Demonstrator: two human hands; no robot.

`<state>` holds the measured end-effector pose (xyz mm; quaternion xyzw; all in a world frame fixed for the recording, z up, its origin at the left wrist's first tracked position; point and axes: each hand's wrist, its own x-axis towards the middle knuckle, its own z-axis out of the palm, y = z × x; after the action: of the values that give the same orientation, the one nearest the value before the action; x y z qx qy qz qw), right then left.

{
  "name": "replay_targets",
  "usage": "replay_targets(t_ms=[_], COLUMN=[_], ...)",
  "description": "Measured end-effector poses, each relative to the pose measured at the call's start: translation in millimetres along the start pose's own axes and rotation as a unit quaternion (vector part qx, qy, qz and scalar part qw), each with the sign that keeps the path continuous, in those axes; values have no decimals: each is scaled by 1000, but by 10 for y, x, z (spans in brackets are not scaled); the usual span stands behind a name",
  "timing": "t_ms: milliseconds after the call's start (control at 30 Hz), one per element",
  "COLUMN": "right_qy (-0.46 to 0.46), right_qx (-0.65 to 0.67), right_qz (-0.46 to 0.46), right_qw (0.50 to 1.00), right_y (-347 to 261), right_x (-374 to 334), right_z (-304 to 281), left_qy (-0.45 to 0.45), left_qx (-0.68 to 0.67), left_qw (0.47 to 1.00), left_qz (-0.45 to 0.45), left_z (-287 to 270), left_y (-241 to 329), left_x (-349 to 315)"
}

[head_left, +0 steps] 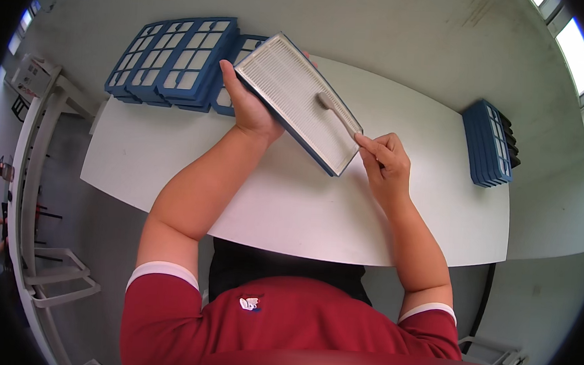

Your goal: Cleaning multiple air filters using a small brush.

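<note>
My left hand (251,106) grips a pleated air filter (291,92) by its long side and holds it tilted above the table. White pleats face up inside the filter's dark blue frame. Between thumb and fingers my right hand (388,163) pinches the handle of a slim grey spoon-like tool (341,115). The rounded head of that tool lies over the pleats, right of their middle; whether it touches them I cannot tell. Part of my left hand's fingers is hidden behind the filter.
Several blue-framed filters with white grid faces (179,55) are stacked at the table's far left. Another row of blue filters (487,144) stands at the right edge. The white table (283,215) meets a wall at the back. White metal frames (59,275) stand at left.
</note>
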<state>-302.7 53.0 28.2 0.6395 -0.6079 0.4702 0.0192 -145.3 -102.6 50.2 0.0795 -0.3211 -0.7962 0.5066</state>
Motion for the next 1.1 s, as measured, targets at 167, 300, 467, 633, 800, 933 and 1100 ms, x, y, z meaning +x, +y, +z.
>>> replay_targets(t_ms=[167,300,467,633,800,933,1100], right_qy=[-45,-61,-58,-3,20,0,-40], right_qx=[39,52,37,-17,-10,9,28], right_qz=[-41,-57,-53,-1,35,41,-10], right_qw=[997,995,996,1000,999,999,999], right_y=[-105,-120,-74,-24,105,65,28], right_x=[-61,-67,-52,8,22,11,-44], right_z=[36,62,50,-1,-34,-29,-1], left_qy=[20,41,59,51,42,39,63], left_qx=[-9,-9,-12,-33,-28,-17,-9], left_qw=[1000,999,998,998,999,999,997], left_qz=[16,16,10,6,-1,8,34], left_z=[-15,-30,1,2,20,25,31], left_y=[55,81,84,75,63,104,169], left_x=[40,57,58,35,32,32,70])
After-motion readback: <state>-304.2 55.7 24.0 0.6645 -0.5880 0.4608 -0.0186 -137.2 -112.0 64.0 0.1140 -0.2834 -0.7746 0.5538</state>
